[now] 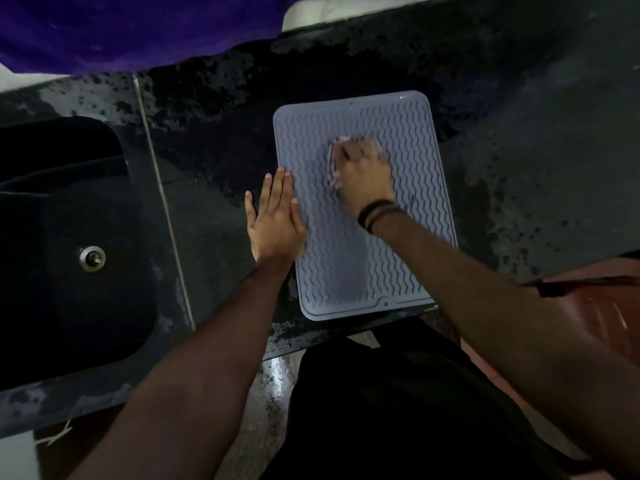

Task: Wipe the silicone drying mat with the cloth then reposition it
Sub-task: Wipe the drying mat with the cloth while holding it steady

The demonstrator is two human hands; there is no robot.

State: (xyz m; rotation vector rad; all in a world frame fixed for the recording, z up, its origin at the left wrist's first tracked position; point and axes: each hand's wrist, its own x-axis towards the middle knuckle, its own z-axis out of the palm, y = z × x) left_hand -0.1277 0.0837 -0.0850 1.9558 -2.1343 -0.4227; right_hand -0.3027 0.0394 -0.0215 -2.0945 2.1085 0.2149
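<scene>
A grey silicone drying mat [408,216] with wavy ridges lies flat on the dark stone counter, its near edge at the counter's front. My right hand [363,173] presses a small pale cloth [333,168] onto the upper middle of the mat; the cloth is mostly hidden under the hand and blurred. A darker streak runs down the mat's middle toward its near edge. My left hand [273,220] lies flat with fingers straight, its fingers resting on the mat's left edge and its palm on the counter.
A dark sink [62,216] with a metal drain [91,258] is set into the counter [214,161] at the left. Purple fabric [121,26] hangs over the far edge. A reddish object [606,313] sits below the counter at the right.
</scene>
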